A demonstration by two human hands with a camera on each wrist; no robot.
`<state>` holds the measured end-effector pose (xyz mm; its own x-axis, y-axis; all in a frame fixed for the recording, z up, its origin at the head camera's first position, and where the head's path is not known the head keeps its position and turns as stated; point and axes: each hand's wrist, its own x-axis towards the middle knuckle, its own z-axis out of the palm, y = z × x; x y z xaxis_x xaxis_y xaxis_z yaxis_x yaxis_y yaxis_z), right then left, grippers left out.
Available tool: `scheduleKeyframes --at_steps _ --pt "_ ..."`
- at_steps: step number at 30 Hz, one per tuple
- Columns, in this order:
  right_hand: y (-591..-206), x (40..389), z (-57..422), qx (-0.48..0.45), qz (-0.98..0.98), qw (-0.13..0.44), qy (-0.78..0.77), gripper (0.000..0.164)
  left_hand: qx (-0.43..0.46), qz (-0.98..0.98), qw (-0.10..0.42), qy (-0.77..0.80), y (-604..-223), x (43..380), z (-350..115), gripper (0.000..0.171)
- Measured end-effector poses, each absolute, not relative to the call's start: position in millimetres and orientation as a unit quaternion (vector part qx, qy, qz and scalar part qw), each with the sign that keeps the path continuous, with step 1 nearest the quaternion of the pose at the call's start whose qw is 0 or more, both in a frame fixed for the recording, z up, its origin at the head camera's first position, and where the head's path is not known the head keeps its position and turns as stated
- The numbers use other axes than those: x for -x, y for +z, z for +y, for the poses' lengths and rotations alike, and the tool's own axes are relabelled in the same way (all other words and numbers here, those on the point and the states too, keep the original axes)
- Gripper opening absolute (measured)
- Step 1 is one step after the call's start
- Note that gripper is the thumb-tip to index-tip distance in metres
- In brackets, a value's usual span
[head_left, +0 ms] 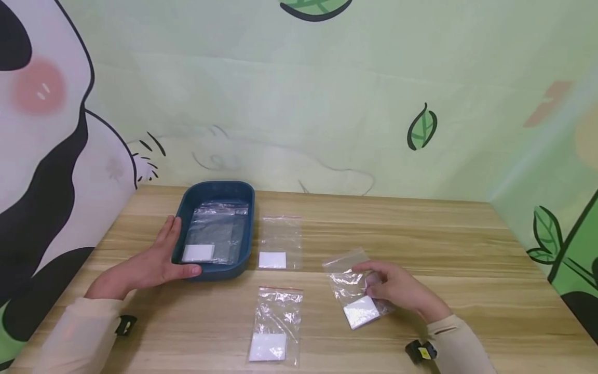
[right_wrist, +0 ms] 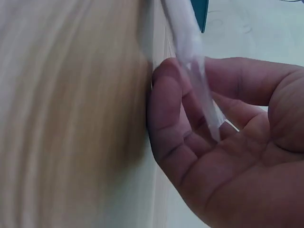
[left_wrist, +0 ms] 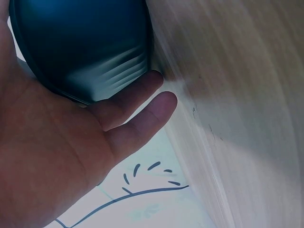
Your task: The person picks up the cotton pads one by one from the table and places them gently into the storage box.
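My left hand (head_left: 151,267) rests against the left side of a blue tray (head_left: 247,234), its thumb at the front rim. In the left wrist view, two extended fingers (left_wrist: 142,111) lie along the tray's outer wall. Inside the tray is a clear zip-lock bag (head_left: 219,234) with a white card low in it. My right hand (head_left: 404,288) pinches another clear zip-lock bag (head_left: 343,285) by its right side, tilted close over the table. A white card (head_left: 361,312) sits in that bag. The right wrist view shows the bag edge-on between thumb and curled fingers.
Two more clear bags with white cards lie on the wooden table (head_left: 397,223): one bag (head_left: 280,236) beside the tray, one bag (head_left: 277,314) nearer the front. A printed wall cloth (head_left: 327,104) rises behind the table's back edge.
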<state>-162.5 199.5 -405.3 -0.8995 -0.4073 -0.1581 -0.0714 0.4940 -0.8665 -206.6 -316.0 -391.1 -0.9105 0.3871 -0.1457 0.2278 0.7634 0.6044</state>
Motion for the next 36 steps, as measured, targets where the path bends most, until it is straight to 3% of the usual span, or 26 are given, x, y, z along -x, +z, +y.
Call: scheduleKeyframes --at_steps 15,26,36 --pt "-401.4 161.4 198.6 0.133 0.849 0.159 -0.485 0.054 -0.167 0.93 0.132 0.299 -389.6 206.6 -316.3 0.129" --pt "-404.4 163.8 196.9 0.104 0.822 0.156 -0.538 0.039 -0.167 0.93 0.133 0.301 -389.6 206.5 -315.9 0.129" --pt "-404.3 162.4 194.2 0.102 0.845 0.128 -0.509 0.044 -0.158 0.927 0.14 0.308 -388.3 207.0 -314.8 0.129"
